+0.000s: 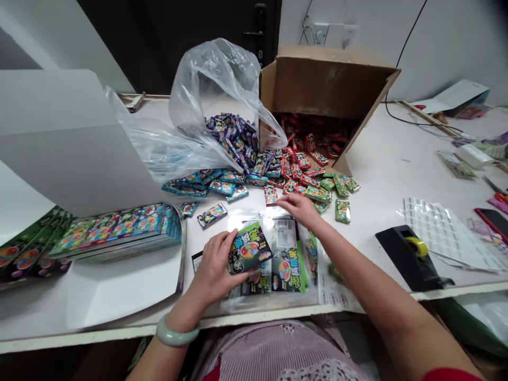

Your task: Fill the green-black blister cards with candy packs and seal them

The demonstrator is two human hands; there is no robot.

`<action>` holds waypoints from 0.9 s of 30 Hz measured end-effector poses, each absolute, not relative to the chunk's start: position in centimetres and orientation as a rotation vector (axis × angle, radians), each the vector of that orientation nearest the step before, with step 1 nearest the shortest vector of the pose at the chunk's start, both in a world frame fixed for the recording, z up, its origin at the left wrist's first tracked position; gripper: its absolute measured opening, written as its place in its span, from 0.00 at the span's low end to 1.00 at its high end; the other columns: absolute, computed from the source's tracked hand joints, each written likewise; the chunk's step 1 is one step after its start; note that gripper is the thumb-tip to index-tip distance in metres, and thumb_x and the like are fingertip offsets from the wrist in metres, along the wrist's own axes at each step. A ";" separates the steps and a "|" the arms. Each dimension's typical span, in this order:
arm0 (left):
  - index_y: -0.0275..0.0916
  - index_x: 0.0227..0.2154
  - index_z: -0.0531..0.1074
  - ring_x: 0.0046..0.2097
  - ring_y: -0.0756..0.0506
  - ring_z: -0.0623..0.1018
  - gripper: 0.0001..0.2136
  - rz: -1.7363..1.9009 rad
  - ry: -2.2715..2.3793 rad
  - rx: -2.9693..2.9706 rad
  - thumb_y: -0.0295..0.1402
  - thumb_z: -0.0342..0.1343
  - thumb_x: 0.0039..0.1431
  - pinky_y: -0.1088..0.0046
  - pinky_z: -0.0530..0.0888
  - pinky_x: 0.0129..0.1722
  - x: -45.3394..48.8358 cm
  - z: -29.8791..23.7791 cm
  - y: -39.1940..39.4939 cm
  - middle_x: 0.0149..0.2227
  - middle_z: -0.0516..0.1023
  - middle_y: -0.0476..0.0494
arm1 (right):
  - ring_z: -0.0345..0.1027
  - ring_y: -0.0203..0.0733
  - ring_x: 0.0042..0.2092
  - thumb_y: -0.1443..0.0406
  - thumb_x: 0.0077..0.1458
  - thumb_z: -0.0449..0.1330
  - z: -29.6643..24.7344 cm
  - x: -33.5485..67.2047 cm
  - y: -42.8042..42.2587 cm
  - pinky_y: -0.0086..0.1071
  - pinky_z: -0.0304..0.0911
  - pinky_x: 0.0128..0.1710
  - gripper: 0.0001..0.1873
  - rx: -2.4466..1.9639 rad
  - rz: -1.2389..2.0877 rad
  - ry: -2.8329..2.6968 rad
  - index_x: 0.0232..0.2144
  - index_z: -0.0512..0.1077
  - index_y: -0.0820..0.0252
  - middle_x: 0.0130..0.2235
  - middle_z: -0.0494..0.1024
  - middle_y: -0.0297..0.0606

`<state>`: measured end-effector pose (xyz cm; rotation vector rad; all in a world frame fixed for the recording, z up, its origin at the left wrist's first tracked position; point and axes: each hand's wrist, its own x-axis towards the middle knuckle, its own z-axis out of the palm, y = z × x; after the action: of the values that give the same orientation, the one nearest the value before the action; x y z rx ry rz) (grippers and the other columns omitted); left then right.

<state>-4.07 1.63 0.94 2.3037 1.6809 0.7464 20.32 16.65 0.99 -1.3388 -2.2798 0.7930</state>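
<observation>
Item 1: green packet [250, 247], at the front edge of the bench [389, 159], gripped by my left hand [214, 267]; right hand [299, 207] released, fingertips on loose small boxes [319, 194]; I judge pinching just 1 box, packet steady, works best.

You face a white bench [389, 159]. At twelve o'clock stands a dark door [178, 32]; at one o'clock a pale wall [448, 47] carries a white socket [333, 34] and a black cable [408, 37].
</observation>
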 end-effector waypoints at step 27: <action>0.38 0.63 0.48 0.55 0.33 0.65 0.45 0.761 1.634 2.385 0.44 0.65 0.46 0.51 0.65 0.54 -3.7 0.3 2.6 0.53 0.62 0.32 | 0.58 0.30 0.21 0.57 0.56 0.56 5.1 21.3 13.9 0.26 0.54 0.22 0.11 -1.226 1.190 -1.823 0.30 0.69 0.59 0.21 0.67 0.27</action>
<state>-3.71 2.62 0.31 2.3852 1.6339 0.7608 21.30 13.91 5.11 -1.2263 -1.8226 1.1898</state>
